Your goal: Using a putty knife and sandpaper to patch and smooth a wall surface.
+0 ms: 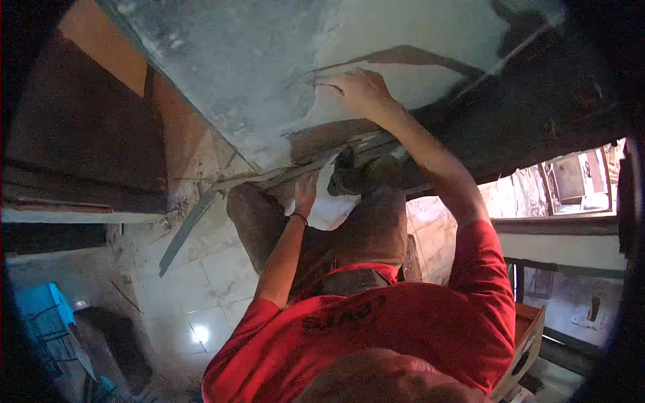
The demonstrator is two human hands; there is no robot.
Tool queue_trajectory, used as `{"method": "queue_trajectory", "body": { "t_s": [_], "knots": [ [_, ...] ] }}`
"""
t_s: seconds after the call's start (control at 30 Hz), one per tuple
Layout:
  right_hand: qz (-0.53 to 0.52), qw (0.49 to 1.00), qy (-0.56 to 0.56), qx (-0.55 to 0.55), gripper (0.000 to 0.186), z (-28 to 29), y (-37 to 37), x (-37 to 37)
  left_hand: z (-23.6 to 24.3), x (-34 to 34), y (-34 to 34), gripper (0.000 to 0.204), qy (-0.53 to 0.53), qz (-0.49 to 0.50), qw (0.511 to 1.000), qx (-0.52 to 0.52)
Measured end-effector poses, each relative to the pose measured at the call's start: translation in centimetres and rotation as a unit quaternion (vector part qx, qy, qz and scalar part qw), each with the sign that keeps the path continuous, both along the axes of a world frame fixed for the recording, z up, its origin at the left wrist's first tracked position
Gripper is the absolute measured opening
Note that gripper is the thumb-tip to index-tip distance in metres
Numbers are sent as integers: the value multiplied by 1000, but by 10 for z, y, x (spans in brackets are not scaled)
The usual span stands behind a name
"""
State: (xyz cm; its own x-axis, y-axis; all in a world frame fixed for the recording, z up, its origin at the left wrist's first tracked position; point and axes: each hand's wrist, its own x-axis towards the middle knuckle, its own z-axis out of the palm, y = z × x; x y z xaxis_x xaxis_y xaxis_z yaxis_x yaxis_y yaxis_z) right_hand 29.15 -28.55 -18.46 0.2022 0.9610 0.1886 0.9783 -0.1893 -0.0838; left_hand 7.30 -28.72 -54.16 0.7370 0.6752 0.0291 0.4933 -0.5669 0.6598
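Observation:
A large panel (248,64) slants across the top of the view, blue-grey and mottled on its left, paler on its right. My right hand (363,93) reaches over it with bent fingers, touching the line where the two tones meet. Those fingers are closed; whatever may be between them is too blurred to make out. Lower down, my left hand (306,195), with a dark band at the wrist, rests by the panel's near edge between my knees. Its fingers look stretched out, though their tips are partly hidden by the edge.
A narrow grey strip (187,232) sticks out at the panel's lower left corner, over the tiled floor (222,279). Dark brown boards (80,127) stand at the left. A blue object (60,304) lies at lower left. A wooden box or drawer (527,342) is at lower right.

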Motion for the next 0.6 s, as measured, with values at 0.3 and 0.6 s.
{"method": "queue_trajectory", "body": {
  "t_s": [0.3,0.6],
  "knots": [
    [-11,1000,16,22,28,2,0,-17,-23,7,10,41,-113,3,960,-254],
    [-6,1000,9,17,27,17,-7,-20,-12,4,12,39,-12,-36,996,-85]
  ]
}}
